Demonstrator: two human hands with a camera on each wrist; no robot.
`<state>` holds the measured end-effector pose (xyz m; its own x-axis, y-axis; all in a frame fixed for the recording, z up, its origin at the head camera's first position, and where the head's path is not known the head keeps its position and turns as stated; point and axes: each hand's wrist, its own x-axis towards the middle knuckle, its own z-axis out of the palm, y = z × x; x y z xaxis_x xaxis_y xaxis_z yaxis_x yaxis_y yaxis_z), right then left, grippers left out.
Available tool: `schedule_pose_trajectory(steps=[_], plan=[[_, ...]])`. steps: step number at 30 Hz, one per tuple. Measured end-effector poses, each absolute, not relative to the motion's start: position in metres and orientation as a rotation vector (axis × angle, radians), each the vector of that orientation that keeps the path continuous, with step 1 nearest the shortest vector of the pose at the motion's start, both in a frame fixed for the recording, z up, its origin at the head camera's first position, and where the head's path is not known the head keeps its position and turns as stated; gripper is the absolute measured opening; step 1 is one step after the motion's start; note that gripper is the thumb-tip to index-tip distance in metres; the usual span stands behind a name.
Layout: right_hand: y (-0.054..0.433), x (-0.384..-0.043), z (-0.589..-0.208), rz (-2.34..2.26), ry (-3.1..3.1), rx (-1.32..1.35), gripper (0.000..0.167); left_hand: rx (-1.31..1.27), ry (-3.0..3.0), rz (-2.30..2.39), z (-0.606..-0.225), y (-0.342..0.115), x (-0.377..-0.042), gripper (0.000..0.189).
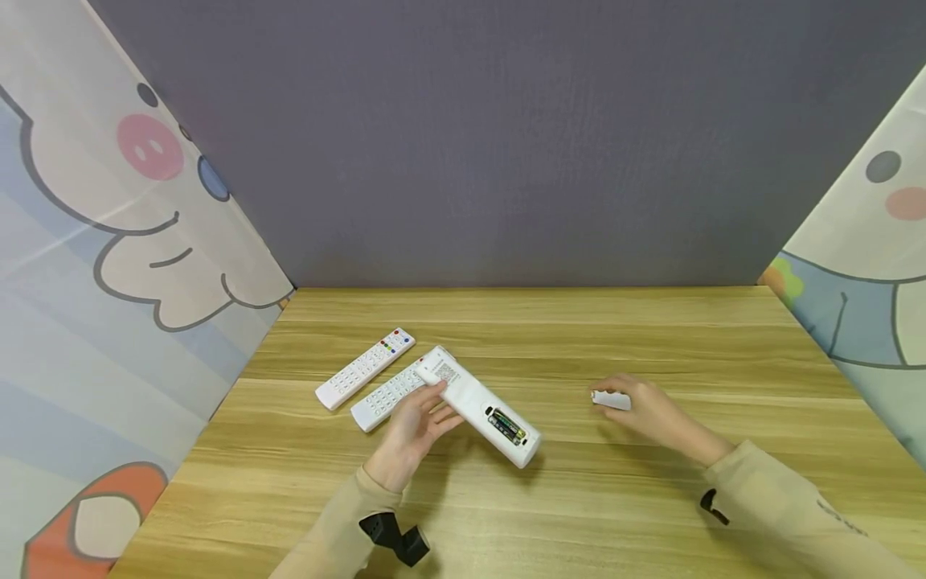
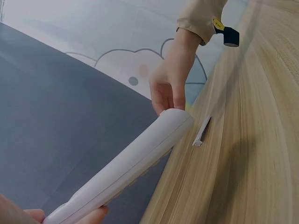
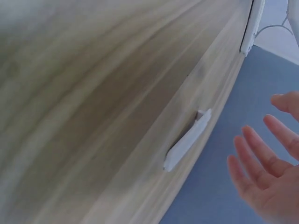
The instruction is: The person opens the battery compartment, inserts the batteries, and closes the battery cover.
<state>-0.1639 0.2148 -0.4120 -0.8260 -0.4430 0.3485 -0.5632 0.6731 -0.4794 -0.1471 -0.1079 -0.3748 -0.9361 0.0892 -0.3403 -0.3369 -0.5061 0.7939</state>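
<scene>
My left hand (image 1: 408,438) grips a white remote control (image 1: 473,402) by one end, its back turned up. The battery compartment in the back is uncovered, with batteries (image 1: 506,426) lying in it. In the left wrist view the same remote control (image 2: 126,163) slants across, with the thumb and fingers on either side of its near end. A small white battery cover (image 3: 187,142) rests on the table. Over it my right hand (image 1: 640,410) hovers; in the right wrist view the fingers (image 3: 261,156) are spread and apart from the cover.
Two more white remote controls, an outer one (image 1: 365,370) and an inner one (image 1: 387,398), lie button side up left of the held one, which partly overlaps the inner one. A grey panel (image 1: 521,145) stands behind the wooden table (image 1: 550,515). Printed cartoon sheets flank both sides.
</scene>
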Motion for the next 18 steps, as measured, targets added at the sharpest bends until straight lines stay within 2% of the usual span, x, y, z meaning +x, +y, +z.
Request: schedule_pose_trajectory(steps=[11,18], plan=[[0.223,-0.175,-0.416,1.075,-2.886,0.675,0.029,-0.393,1.355,2.532,-0.376,-0.108,-0.147,0.004],[0.225,-0.179,-0.417,1.121,-2.920,0.635,0.030,-0.398,1.400,2.514,-0.376,-0.107,-0.147,0.011]])
